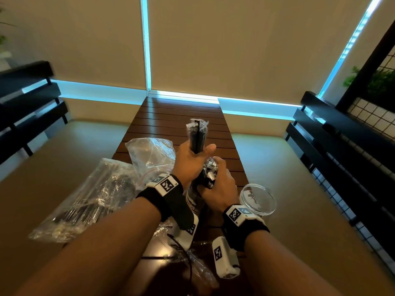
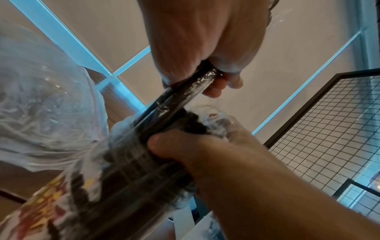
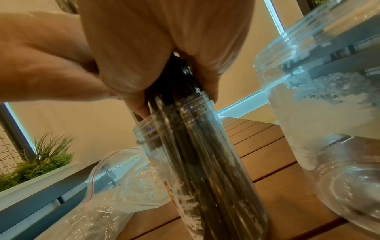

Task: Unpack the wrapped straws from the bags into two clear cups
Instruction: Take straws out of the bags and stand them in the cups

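Observation:
A tall clear cup (image 1: 193,202) with a printed label stands on the wooden table (image 1: 181,116), packed with black wrapped straws (image 3: 197,162). My right hand (image 1: 215,174) grips the tops of those straws at the cup's mouth (image 3: 174,113). Just above it, my left hand (image 1: 197,151) holds a smaller upright bundle of wrapped straws (image 1: 197,133), whose lower ends run down among the straws in the cup (image 2: 156,116). A second clear cup (image 1: 257,199) stands to the right; I see no straws in it.
A crumpled zip bag (image 1: 149,154) lies behind my left wrist, and a clear bag with straws inside (image 1: 89,197) lies at the left. Dark benches (image 1: 342,146) flank the narrow table. A planter (image 3: 37,165) sits at the left.

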A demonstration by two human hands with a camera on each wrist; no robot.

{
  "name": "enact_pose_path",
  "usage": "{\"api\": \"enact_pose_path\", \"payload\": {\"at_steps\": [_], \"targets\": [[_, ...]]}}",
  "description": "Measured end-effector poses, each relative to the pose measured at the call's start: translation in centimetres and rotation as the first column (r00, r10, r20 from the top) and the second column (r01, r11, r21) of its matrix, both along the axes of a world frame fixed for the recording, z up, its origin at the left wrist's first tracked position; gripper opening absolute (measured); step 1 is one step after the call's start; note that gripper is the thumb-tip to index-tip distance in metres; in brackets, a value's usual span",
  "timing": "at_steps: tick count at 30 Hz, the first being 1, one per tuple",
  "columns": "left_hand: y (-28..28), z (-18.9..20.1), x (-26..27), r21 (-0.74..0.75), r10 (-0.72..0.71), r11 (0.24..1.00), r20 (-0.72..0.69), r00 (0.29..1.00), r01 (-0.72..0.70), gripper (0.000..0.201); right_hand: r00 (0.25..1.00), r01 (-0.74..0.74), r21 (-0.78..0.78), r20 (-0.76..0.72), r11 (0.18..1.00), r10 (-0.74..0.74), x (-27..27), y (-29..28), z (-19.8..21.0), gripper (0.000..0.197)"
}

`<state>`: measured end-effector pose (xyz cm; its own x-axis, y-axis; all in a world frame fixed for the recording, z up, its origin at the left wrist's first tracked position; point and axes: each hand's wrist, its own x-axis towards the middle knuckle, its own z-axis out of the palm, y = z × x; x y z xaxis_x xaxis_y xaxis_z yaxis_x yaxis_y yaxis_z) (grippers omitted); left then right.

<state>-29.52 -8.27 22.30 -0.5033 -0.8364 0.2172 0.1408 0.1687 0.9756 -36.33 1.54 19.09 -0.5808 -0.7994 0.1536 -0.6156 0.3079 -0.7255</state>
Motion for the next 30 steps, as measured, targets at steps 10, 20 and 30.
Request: {"api": "enact_pose_path", "payload": {"at_steps": [10,20,30], "targets": [[0.7,-3.0,0.3,-0.146,-0.034,0.988,0.106,0.994,0.049,0.023,1.000,-0.026,0.002,0.012,1.000,0.026,-0.1,0.0,0.1,0.078],[-1.1,0.2,1.4,-0.185,-0.147,0.964,0.222,0.964,0.190,0.067,1.000,-0.025,0.008,-0.014,1.000,0.025,-0.3,0.0,-0.4,0.070],[-1.6,4.3,0.5,-0.766,0.209,0.526,0.538,0.816,0.370,0.043,0.999,-0.024,0.023,-0.038,0.999,0.025,-0.6,-0.4,-0.8,0.079]]}}
